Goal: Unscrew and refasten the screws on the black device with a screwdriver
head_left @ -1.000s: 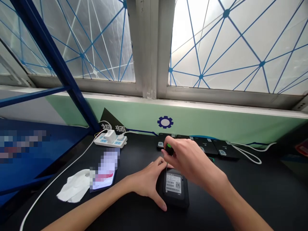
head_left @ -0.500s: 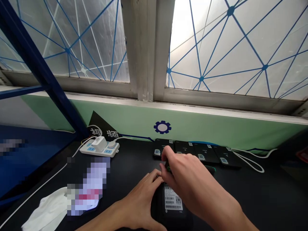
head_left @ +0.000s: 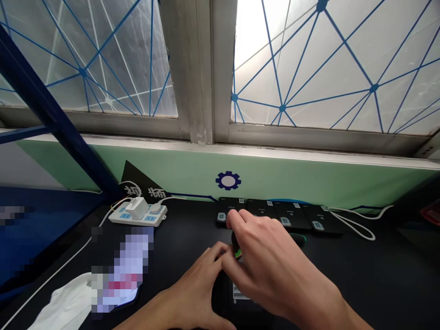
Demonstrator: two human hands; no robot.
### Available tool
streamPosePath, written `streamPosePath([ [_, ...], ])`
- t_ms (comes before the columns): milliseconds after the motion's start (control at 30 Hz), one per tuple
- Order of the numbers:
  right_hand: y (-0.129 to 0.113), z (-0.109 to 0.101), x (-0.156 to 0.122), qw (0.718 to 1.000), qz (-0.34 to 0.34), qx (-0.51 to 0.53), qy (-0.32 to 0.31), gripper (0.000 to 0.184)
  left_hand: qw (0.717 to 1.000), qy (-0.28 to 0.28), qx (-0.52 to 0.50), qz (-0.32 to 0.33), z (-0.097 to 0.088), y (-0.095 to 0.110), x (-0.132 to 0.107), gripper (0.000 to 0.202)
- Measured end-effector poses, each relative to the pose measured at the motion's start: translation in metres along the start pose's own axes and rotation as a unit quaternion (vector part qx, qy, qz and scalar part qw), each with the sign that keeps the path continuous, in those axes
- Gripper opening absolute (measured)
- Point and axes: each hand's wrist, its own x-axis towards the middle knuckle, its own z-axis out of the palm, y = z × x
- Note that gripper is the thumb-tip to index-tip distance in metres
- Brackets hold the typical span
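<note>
My right hand [head_left: 271, 261] is shut around a small screwdriver with a black and green handle [head_left: 236, 246], and its fingers hide the shaft and tip. Beneath it lies a black rectangular device with a white barcode label [head_left: 240, 293], mostly covered by my hands. My left hand [head_left: 195, 293] rests on the device's left side, its fingers curled over the edge and holding it down. The label shows only as a small strip below my right hand.
Several similar black devices [head_left: 278, 213] stand in a row along the wall, with a white cable [head_left: 354, 227] at their right. A dark tool with a green edge [head_left: 297, 238] lies near them. To the left are a white power strip [head_left: 137, 214], a blurred phone [head_left: 129, 270] and a white cloth [head_left: 65, 307].
My right hand has dropped toward the device, carrying the screwdriver down and covering most of the label. The view has tilted up, so the device sits lower in the picture.
</note>
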Motion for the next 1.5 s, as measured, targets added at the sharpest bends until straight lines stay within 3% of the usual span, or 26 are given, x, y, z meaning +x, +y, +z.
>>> streamPosePath([
  [100,0.000,-0.001,0.001,1.000,-0.002,-0.021,-0.017,0.022,1.000,-0.008,0.014,-0.005,0.000,0.001,-0.001,0.123],
  [200,0.000,-0.001,0.002,1.000,-0.015,0.001,-0.014,0.002,1.000,0.001,0.014,0.004,0.000,0.002,-0.001,0.124],
  [333,-0.001,-0.001,0.001,1.000,-0.014,-0.007,-0.014,0.012,1.000,0.000,0.001,0.003,0.000,0.002,0.000,0.115],
  [467,-0.002,-0.002,0.000,0.999,-0.025,-0.024,-0.029,0.012,1.000,-0.003,0.013,-0.007,0.001,0.002,0.000,0.124],
  [600,-0.002,-0.002,-0.003,1.000,-0.010,-0.015,-0.003,0.013,1.000,-0.009,0.021,-0.022,0.001,0.002,0.001,0.107],
  [733,-0.001,0.000,-0.004,1.000,-0.022,-0.021,0.007,0.017,1.000,-0.009,0.028,-0.007,0.001,0.004,0.002,0.121],
  [833,-0.001,0.001,-0.003,1.000,-0.014,-0.014,0.014,0.012,1.000,0.006,0.025,-0.005,0.002,0.008,0.001,0.116],
  [967,-0.001,0.002,-0.001,1.000,-0.013,-0.015,0.017,0.022,1.000,-0.001,0.019,-0.009,0.002,0.011,-0.001,0.118],
  [1100,-0.002,0.001,-0.003,0.999,-0.027,-0.012,0.020,0.008,0.999,0.006,0.031,-0.011,0.002,0.009,0.000,0.115],
  [1233,-0.001,0.000,-0.004,0.999,-0.023,-0.020,0.027,0.020,0.999,-0.019,0.033,-0.004,0.002,0.005,0.001,0.115],
  [1400,0.004,-0.001,-0.003,0.999,-0.025,-0.017,0.031,0.015,0.999,0.004,0.032,-0.001,0.002,0.008,0.001,0.110],
  [1500,0.006,-0.001,-0.003,0.999,-0.016,-0.026,0.034,0.026,1.000,-0.002,0.028,-0.004,0.001,0.011,0.002,0.114],
])
